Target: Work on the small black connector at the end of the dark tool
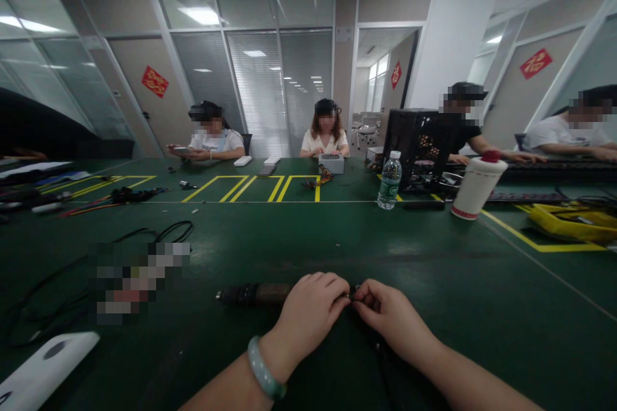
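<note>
A long dark cylindrical tool (270,294) that looks like a corded electric screwdriver lies across the green table in front of me, its metal tip pointing left. My left hand (311,305) is closed over the tool's right part, with a pale green bangle at the wrist. Close beside it, my right hand (388,311) has its fingers pinched at the tool's right end. A small dark piece shows between the two hands, mostly covered by the fingers. From below my right hand a dark cable (380,350) runs down toward the near edge.
At left lie a black cord (176,231), a blurred-out item (139,282) and a white device (48,366). Farther back stand a water bottle (389,183), a white bottle (478,186), a black computer case (417,148) and a yellow tray (569,225). Several people sit across the table.
</note>
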`<action>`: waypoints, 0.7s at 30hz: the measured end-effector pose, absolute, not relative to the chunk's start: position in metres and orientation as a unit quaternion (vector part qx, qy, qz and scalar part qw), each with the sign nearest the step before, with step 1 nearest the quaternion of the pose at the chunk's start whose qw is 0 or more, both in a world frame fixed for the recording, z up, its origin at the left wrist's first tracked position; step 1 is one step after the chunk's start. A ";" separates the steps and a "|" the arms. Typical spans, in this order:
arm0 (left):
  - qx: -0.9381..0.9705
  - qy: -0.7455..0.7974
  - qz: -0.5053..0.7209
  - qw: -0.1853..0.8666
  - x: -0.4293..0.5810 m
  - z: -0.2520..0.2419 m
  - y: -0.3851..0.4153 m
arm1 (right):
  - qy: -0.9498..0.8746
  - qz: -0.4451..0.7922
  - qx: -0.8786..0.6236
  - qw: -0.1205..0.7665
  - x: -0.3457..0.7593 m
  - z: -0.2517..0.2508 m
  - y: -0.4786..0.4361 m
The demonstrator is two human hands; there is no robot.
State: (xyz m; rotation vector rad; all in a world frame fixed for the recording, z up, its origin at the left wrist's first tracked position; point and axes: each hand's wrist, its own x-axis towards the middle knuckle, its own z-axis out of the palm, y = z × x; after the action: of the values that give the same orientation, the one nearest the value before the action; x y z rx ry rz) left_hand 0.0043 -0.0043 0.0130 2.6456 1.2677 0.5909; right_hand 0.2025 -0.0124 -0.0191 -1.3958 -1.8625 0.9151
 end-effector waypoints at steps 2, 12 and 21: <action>0.885 0.415 0.198 0.077 0.004 0.014 -0.005 | -0.709 0.347 -0.529 0.313 0.203 -0.018 -0.013; 0.887 0.412 0.198 0.060 0.005 0.011 -0.006 | -0.710 0.343 -0.525 0.320 0.204 -0.023 -0.012; 0.880 0.417 0.212 0.075 0.004 0.012 -0.005 | -0.704 0.353 -0.528 0.318 0.203 -0.019 -0.012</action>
State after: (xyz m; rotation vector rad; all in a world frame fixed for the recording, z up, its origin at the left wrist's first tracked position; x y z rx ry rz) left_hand 0.0038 -0.0053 0.0120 2.6416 1.2525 0.6357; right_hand 0.2035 -0.0123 -0.0193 -1.3896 -1.8510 0.9296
